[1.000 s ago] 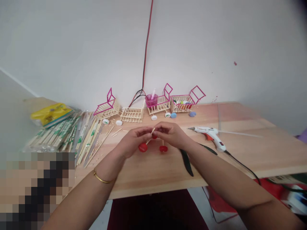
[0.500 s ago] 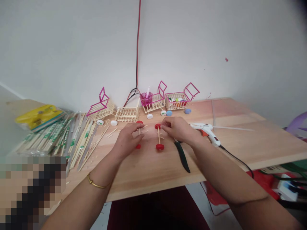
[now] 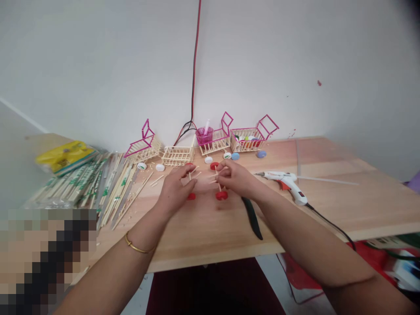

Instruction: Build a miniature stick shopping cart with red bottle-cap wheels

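Note:
In the head view, my left hand (image 3: 175,187) is closed on a wheel axle, a thin wooden stick with a red cap (image 3: 191,197) at each end. My fingers partly cover its far cap. My right hand (image 3: 235,178) pinches a second axle of the same kind by its stick; its red caps (image 3: 221,195) show at the far and near ends. Short side sticks (image 3: 197,176) stick out from the two axles towards each other. Green-handled pliers or cutters (image 3: 252,218) lie beside my right forearm, their front end hidden under it.
A white glue gun (image 3: 288,183) with a black cord lies at right. Small stick carts (image 3: 247,140), a plain stick basket (image 3: 179,155) and a purple cup (image 3: 204,136) stand along the wall. Bundled sticks (image 3: 72,186) and loose sticks cover the left side. White caps (image 3: 160,167) are nearby.
My right hand has gone from the far red cap of its axle to the stick between the caps. That axle is now tilted. The whole view has shifted slightly.

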A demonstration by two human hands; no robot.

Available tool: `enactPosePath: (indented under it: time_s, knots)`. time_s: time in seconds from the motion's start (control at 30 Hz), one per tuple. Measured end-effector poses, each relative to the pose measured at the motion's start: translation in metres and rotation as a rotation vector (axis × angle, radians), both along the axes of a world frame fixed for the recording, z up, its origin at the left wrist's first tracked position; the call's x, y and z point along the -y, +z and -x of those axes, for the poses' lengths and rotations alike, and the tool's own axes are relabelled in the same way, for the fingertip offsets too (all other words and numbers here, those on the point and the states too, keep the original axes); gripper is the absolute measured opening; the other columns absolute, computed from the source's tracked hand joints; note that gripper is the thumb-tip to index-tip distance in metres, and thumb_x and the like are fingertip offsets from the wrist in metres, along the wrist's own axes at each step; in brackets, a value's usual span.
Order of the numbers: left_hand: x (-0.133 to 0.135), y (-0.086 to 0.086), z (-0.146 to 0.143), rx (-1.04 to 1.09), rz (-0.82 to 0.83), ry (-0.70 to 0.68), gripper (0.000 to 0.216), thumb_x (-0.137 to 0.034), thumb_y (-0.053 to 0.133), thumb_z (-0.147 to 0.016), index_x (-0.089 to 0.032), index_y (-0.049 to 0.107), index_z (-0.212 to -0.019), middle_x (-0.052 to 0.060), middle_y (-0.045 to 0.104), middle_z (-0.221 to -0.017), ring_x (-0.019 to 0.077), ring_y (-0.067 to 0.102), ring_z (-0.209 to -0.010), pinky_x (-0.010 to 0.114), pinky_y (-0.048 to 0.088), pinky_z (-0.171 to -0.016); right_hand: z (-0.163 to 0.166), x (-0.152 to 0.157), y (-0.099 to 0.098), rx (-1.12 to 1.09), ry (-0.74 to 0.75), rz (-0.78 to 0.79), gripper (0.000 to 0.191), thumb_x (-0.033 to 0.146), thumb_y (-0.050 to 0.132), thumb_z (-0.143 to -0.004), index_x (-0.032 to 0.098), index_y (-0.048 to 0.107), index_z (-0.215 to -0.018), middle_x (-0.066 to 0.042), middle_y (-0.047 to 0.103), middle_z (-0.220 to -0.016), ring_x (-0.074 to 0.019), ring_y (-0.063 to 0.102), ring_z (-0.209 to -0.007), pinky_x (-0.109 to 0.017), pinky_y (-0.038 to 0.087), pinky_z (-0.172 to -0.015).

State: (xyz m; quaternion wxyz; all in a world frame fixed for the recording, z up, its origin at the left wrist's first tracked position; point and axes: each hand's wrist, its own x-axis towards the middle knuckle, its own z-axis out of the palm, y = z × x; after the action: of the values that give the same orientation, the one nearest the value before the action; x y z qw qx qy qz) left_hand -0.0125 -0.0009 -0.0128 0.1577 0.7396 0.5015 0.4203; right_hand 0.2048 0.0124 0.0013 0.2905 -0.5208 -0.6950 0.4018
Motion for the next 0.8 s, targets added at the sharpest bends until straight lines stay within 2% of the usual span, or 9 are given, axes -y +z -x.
enactPosePath:
  time_s: [0.07, 0.1, 0.17, 0.23, 0.3, 0.43, 0.57, 0.67, 0.8]
  knots:
    - [-0.0014, -0.0010, 0.0014, -0.014, -0.013, 0.015, 0.034, -0.018, 0.063, -0.079, -0.018, 0.066, -0.113, 0.008, 0.070, -0.112, 0.0204, 0.065, -0.097, 0.039, 0.055, -0.088, -0.0004, -0.0030, -0.0037, 0.000, 0.062, 0.067, 0.016, 0.017, 0.056, -0.080, 0.022, 0.047, -0.091, 0.003, 0.065, -0.070, -0.0140, 0.062, -0.061, -0.024, 0.042, -0.058]
    - [-0.0019, -0.0014, 0.0021, -0.022, -0.016, 0.018, 0.034, -0.018, 0.063, -0.078, -0.018, 0.066, -0.112, 0.008, 0.070, -0.111, 0.0207, 0.065, -0.098, 0.040, 0.054, -0.089, -0.0009, -0.0041, -0.0052, 0.054, 0.085, 0.042, 0.011, 0.017, 0.056, -0.081, 0.021, 0.049, -0.088, 0.002, 0.065, -0.069, -0.0140, 0.061, -0.061, -0.024, 0.042, -0.058]
    - [-0.0023, -0.0021, 0.0032, -0.035, -0.012, 0.015, 0.033, -0.017, 0.063, -0.078, -0.018, 0.066, -0.111, 0.008, 0.071, -0.111, 0.0213, 0.064, -0.099, 0.040, 0.054, -0.090, -0.0021, -0.0056, -0.0064, 0.198, 0.094, -0.108, 0.002, 0.018, 0.056, -0.082, 0.020, 0.056, -0.083, 0.001, 0.064, -0.068, -0.0140, 0.058, -0.063, -0.025, 0.040, -0.060]
    - [-0.0020, -0.0022, 0.0038, -0.049, -0.001, 0.002, 0.033, -0.017, 0.063, -0.078, -0.018, 0.066, -0.111, 0.008, 0.071, -0.111, 0.0217, 0.064, -0.101, 0.040, 0.054, -0.090, -0.0030, -0.0060, -0.0053, 0.301, 0.077, -0.273, 0.006, 0.018, 0.056, -0.084, 0.018, 0.063, -0.083, -0.001, 0.064, -0.073, -0.0141, 0.056, -0.066, -0.026, 0.040, -0.063]
    - [-0.0012, -0.0021, 0.0034, -0.069, 0.010, -0.018, 0.033, -0.017, 0.063, -0.078, -0.019, 0.066, -0.111, 0.008, 0.071, -0.112, 0.0219, 0.064, -0.101, 0.040, 0.054, -0.090, -0.0023, -0.0052, -0.0032, 0.354, 0.088, -0.367, 0.011, 0.018, 0.060, -0.083, 0.017, 0.067, -0.091, -0.004, 0.064, -0.082, -0.0148, 0.056, -0.073, -0.026, 0.041, -0.070]
    - [0.0004, -0.0020, 0.0001, -0.143, 0.023, -0.076, 0.032, -0.013, 0.063, -0.077, -0.020, 0.067, -0.108, 0.006, 0.072, -0.108, 0.0212, 0.064, -0.100, 0.040, 0.052, -0.092, 0.0027, -0.0006, -0.0005, 0.479, 0.192, -0.339, 0.028, 0.026, 0.069, -0.079, 0.013, 0.069, -0.104, -0.012, 0.062, -0.099, -0.0200, 0.058, -0.088, -0.029, 0.043, -0.080]
    - [0.0015, -0.0023, -0.0026, -0.184, 0.005, -0.123, 0.026, -0.013, 0.060, -0.079, -0.021, 0.068, -0.103, 0.004, 0.073, -0.102, 0.0205, 0.064, -0.097, 0.039, 0.050, -0.091, 0.0051, 0.0024, 0.0004, 0.567, 0.177, -0.267, 0.024, 0.021, 0.064, -0.075, 0.013, 0.068, -0.097, -0.009, 0.062, -0.087, -0.0192, 0.057, -0.078, -0.028, 0.042, -0.071]
    - [0.0028, -0.0007, -0.0028, -0.210, -0.015, -0.160, 0.028, -0.012, 0.058, -0.078, -0.021, 0.067, -0.103, 0.005, 0.072, -0.103, 0.0212, 0.063, -0.098, 0.040, 0.049, -0.090, 0.0042, 0.0017, 0.0002, 0.516, 0.148, -0.274, 0.017, 0.018, 0.063, -0.069, 0.015, 0.067, -0.086, -0.004, 0.060, -0.076, -0.0165, 0.054, -0.070, -0.026, 0.039, -0.064]
    - [0.0046, 0.0029, -0.0031, -0.294, -0.063, -0.190, 0.031, -0.011, 0.057, -0.078, -0.019, 0.065, -0.107, 0.007, 0.071, -0.105, 0.0229, 0.061, -0.098, 0.040, 0.048, -0.088, 0.0042, 0.0009, -0.0001, 0.238, 0.144, -0.256, 0.018, 0.018, 0.060, -0.072, 0.017, 0.068, -0.088, 0.000, 0.058, -0.074, -0.0126, 0.052, -0.066, -0.023, 0.040, -0.062]
